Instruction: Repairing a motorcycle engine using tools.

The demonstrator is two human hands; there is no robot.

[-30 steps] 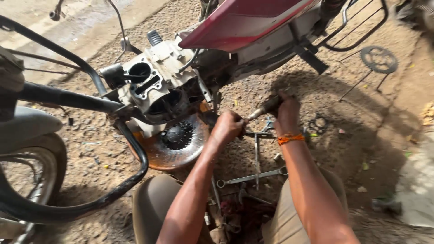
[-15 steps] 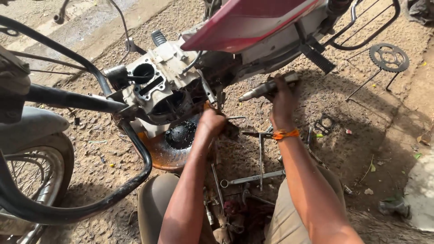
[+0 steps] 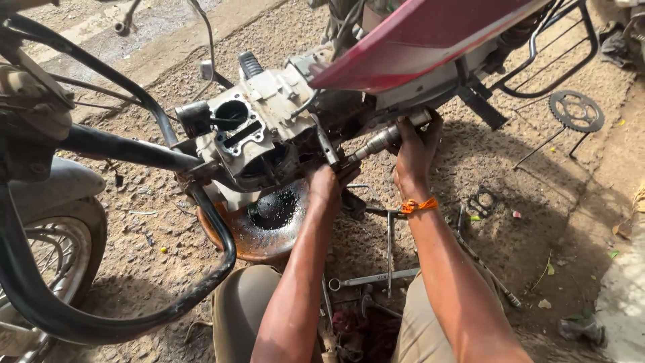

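The right hand (image 3: 415, 151) is up under the red body panel (image 3: 430, 40), fingers wrapped tight round the thick end of a long metal tool (image 3: 386, 138), a socket-style driver whose silver shaft slants down and away toward the engine. An orange band (image 3: 418, 205) sits on that wrist. The tool's far tip meets the engine just above the left hand.

The left hand (image 3: 329, 185) is pushed in low against the underside of the engine (image 3: 265, 134), fingers curled in and pressed to the metal; whether they pinch anything there I cannot tell, as the casing hides the tips. The two hands are near each other, the left lower and closer to the engine, the right higher and out to the side.

Directly beyond the left hand the open cylinder bore (image 3: 232, 114) faces up. Just below that hand sits a rusty round pan (image 3: 269, 232) with dark oil pooled in it. Between the two forearms, on the gravel, lie a long spanner (image 3: 373, 277) and a T-handled wrench (image 3: 390, 252) crossing it. Well out past the right hand a loose sprocket (image 3: 576, 111) lies on the ground. On the far side of the left arm a black crash-guard tube (image 3: 134, 316) curves round, with a front wheel (image 3: 47, 259) beyond it.
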